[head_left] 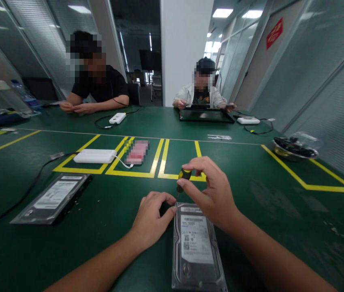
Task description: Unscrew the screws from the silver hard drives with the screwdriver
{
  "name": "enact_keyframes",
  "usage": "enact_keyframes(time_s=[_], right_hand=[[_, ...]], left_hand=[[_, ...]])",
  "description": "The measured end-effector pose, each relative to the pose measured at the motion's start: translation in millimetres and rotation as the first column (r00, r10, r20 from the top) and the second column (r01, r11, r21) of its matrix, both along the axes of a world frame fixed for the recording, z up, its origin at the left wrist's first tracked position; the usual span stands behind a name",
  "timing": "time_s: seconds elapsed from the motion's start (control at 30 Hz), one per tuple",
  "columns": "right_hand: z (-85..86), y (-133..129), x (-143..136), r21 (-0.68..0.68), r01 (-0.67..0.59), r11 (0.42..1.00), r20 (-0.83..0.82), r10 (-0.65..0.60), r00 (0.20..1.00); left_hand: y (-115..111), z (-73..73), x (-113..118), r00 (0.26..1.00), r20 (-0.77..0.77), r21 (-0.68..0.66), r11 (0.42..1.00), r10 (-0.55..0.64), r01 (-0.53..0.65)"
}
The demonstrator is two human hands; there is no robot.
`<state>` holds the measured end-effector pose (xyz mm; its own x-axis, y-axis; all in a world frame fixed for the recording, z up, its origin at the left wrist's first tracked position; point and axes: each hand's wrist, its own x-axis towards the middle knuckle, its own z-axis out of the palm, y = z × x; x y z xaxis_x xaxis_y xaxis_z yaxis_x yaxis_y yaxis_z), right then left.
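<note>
A hard drive (197,247) with a white label lies flat in front of me, its long side running away from me. My right hand (212,190) pinches the yellow-and-black handle of a small screwdriver (185,174) between thumb and fingers. The screwdriver points down, its thin shaft meeting the drive's far left corner. At that same corner is my left hand (153,217), thumb and index finger closed together close to the shaft's tip. Whatever sits between those fingertips is too small to make out.
Another hard drive (53,198) lies to the left near a black cable (32,186). Beyond are a white power bank (95,156), a blurred pink phone (137,152) and yellow tape outlines. A bowl of dark parts (295,148) stands at right. Two people sit across the green table (114,259).
</note>
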<state>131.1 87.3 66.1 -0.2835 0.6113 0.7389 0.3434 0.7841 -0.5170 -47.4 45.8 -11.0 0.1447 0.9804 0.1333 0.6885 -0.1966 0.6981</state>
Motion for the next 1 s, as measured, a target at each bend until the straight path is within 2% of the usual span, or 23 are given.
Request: enact_keyframes(time_s=[0.63,1.0], right_hand=[[3.3,-0.4,3.2,-0.015,-0.128,0.992,0.013,0.129,0.992],[0.9,-0.5,1.7,-0.068,-0.051,0.996,0.018,0.052,0.998]], left_hand=[[0.8,0.2,-0.8,1.000,0.000,0.006,1.000,-0.001,0.001],[-0.2,-0.3,-0.5,1.000,-0.001,0.005,1.000,0.000,0.000]])
